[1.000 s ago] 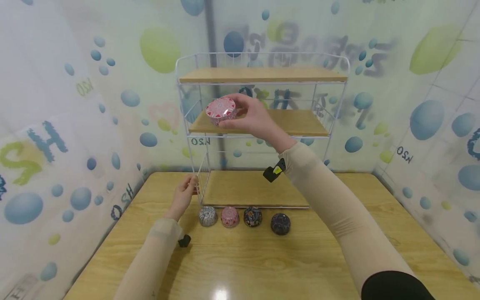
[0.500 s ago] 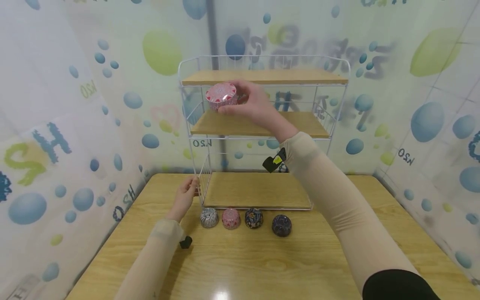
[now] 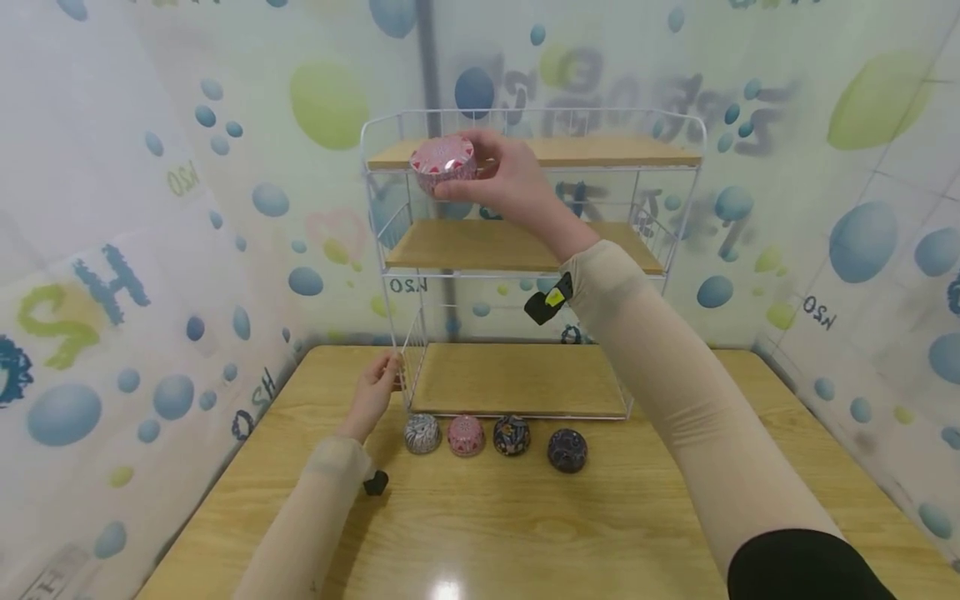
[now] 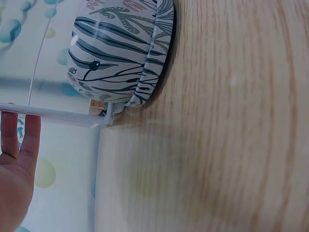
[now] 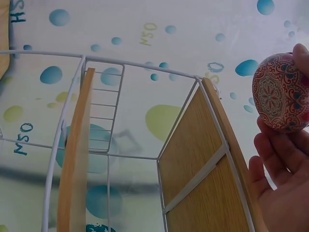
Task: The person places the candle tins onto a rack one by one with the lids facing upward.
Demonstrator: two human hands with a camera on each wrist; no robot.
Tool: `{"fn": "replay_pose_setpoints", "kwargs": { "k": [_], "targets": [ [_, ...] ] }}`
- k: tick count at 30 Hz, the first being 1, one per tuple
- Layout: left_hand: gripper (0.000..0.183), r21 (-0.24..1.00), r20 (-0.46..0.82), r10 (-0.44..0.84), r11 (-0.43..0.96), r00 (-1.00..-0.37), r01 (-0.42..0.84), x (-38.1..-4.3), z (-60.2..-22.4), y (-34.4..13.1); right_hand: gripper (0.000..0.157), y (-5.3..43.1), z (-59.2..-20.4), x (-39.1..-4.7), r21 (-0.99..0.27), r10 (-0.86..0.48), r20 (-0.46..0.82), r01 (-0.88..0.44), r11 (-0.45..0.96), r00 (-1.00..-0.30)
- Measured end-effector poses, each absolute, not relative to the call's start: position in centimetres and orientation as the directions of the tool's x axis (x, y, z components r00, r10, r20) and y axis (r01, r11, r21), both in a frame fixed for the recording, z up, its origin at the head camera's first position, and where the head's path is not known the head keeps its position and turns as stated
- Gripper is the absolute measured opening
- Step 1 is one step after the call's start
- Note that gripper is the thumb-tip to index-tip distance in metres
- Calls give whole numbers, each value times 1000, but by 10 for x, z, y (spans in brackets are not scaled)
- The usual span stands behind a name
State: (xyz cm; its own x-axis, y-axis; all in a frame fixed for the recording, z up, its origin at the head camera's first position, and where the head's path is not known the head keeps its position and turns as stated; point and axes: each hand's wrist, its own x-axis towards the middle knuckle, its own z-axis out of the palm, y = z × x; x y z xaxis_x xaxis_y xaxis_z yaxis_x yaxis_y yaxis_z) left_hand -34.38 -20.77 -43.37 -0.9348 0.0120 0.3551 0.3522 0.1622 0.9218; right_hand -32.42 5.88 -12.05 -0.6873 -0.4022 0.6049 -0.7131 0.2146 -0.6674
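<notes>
My right hand (image 3: 513, 179) holds a round pink-and-red patterned tin (image 3: 442, 162) between thumb and fingers, in front of the rack's top shelf at its left end. In the right wrist view the ornate red underside of the tin (image 5: 273, 94) shows, with the right hand (image 5: 285, 183) around its edge. My left hand (image 3: 372, 392) grips the lower left post of the white wire rack (image 3: 396, 321); in the left wrist view two fingers (image 4: 30, 140) meet the white bar. Nearest to it on the table sits a black-and-white leaf-patterned tin (image 4: 113, 60).
A pink tin (image 3: 467, 436), a dark floral tin (image 3: 512, 435) and a dark blue tin (image 3: 567, 451) stand in a row before the rack. The rack has a wooden top shelf (image 3: 615, 152), middle shelf (image 3: 480, 244) and bottom shelf (image 3: 517, 379). It stands on a wooden table (image 3: 525, 525).
My right hand has raised the pink-and-red tin from in front of the middle shelf up to the top shelf's level. The left hand stays at the rack's post.
</notes>
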Motion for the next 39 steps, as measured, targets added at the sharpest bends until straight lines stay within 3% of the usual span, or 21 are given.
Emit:
{"fn": "replay_pose_setpoints", "kwargs": {
  "k": [10,18,30,39],
  "targets": [
    [28,920,350,21,181,-936,348,-333,-420,-204,69,53,-109,-327,-677,-369,587,-687,264,-721],
    [36,912,362,1,206,-932,355,-349,-438,-209,63,52,-102,-332,-609,-356,647,-738,291,-674],
    [30,934,334,4,133,-942,332,-339,-432,-206,63,44,-98,-339,-651,-296,608,-676,345,-737],
    [23,924,350,5,164,-937,346,-322,-414,-199,63,29,-92,-341,-680,-201,559,-583,444,-805]
  ]
}}
